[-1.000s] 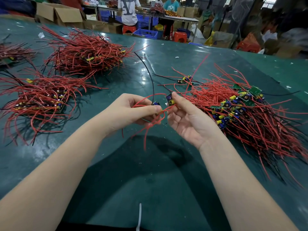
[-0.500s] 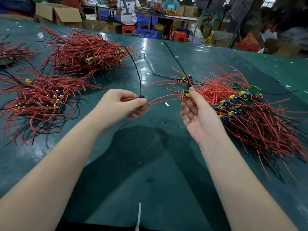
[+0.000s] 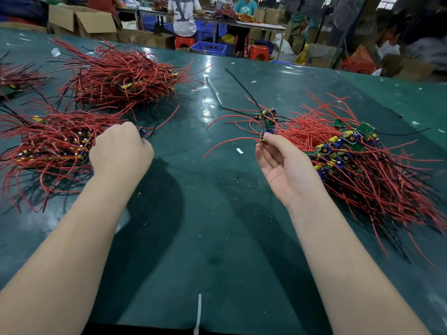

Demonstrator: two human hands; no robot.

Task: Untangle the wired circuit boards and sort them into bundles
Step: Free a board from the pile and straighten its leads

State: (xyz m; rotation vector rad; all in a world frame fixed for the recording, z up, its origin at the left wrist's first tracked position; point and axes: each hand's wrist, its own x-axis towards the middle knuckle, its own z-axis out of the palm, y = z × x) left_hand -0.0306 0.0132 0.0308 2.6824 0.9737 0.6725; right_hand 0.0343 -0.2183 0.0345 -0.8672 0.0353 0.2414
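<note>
My left hand (image 3: 121,148) grips a small wired circuit board (image 3: 143,132) with red and black leads, right beside the near-left bundle (image 3: 48,143) of red-wired boards. My right hand (image 3: 280,160) pinches another small board (image 3: 265,137) between thumb and fingertips; its red wires trail left and a black wire rises from it. A tangled pile (image 3: 358,151) of green boards with yellow and blue parts and red wires lies just right of that hand. A second sorted bundle (image 3: 121,78) lies at the far left.
The green table (image 3: 217,226) stretches between my forearms, with a white cable tie (image 3: 198,313) at its near edge. A third wire bundle (image 3: 14,78) sits at the far left edge. Behind the table are cardboard boxes (image 3: 82,20), blue crates, red stools and people.
My hands have pulled apart. The left carried its board leftward to the near-left bundle; the right stayed near the tangled pile with the other board, whose wires came free.
</note>
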